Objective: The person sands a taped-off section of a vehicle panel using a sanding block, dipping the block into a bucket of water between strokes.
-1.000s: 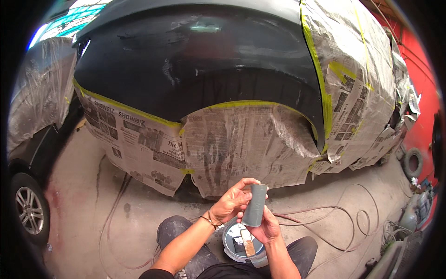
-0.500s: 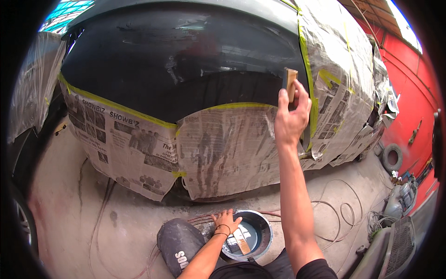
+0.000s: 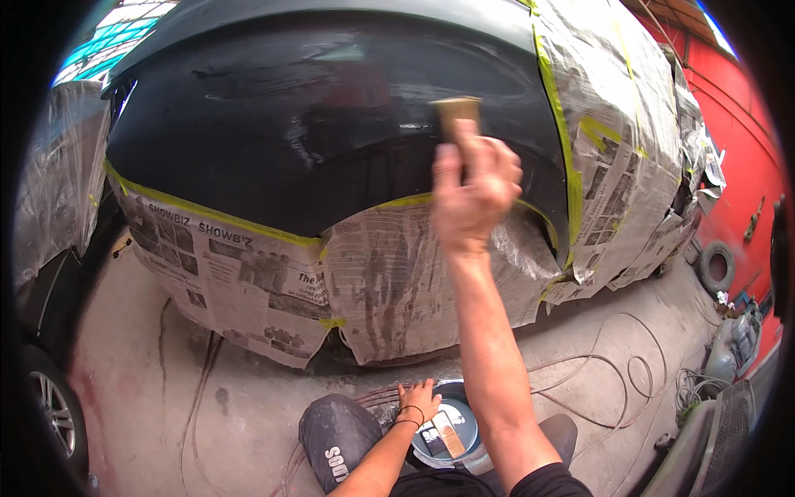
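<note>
My right hand [image 3: 478, 186], slightly blurred, grips a light brown sanding block [image 3: 460, 113] between thumb and fingers. It holds the block against or just in front of the glossy wet, dark grey car panel [image 3: 240, 124]; I cannot tell whether they touch. Down by my knees, my left hand [image 3: 421, 401] lies with stretched fingers over the edge of a round basin [image 3: 452, 389]. Bluish water fills part of the basin. A wooden-looking block [image 3: 448, 436] and a dark piece beside it sit in there, close to my left wrist.
Newspaper masking [image 3: 248, 273] with yellow-green tape covers the car below and right of the panel. Hoses [image 3: 609, 369] loop over the concrete floor. A loose tyre [image 3: 716, 265] leans near the red wall [image 3: 729, 157]. Another car's wheel [image 3: 54, 406] stands at left.
My right hand has swept left across the panel with the sanding block, which has turned. The whole view has shifted a little. My left hand stays at the basin's edge.
</note>
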Motion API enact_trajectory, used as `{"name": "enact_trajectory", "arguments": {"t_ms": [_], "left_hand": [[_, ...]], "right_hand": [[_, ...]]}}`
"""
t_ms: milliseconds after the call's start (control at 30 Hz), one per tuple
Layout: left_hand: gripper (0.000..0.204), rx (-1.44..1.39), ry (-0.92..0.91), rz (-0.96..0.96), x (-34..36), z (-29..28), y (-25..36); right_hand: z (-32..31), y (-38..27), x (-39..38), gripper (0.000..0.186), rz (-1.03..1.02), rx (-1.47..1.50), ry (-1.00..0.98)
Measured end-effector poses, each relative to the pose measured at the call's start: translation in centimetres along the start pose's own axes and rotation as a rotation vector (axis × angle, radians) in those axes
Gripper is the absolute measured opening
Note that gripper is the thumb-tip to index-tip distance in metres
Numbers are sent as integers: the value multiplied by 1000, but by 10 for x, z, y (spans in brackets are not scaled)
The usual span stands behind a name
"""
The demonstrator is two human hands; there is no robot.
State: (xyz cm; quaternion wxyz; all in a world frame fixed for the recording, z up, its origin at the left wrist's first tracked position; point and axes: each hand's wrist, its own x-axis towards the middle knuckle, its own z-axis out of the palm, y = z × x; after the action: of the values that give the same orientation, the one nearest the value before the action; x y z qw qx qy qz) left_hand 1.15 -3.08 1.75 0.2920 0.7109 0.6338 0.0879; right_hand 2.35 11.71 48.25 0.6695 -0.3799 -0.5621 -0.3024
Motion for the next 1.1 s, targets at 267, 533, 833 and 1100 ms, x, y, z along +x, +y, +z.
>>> {"name": "enact_trajectory", "arguments": {"t_ms": [267, 533, 833, 1100], "left_hand": [[63, 23, 4, 39, 3, 6, 1], [65, 17, -25, 12, 3, 4, 14], [67, 2, -15, -2, -1, 0, 8], [68, -7, -29, -13, -1, -1, 9]], "right_hand": [[14, -51, -16, 54, -171, 177, -143], [2, 25, 26, 41, 171, -162, 84], [-7, 88, 50, 39, 140, -128, 39], [-12, 108, 59, 33, 148, -125, 37]]}}
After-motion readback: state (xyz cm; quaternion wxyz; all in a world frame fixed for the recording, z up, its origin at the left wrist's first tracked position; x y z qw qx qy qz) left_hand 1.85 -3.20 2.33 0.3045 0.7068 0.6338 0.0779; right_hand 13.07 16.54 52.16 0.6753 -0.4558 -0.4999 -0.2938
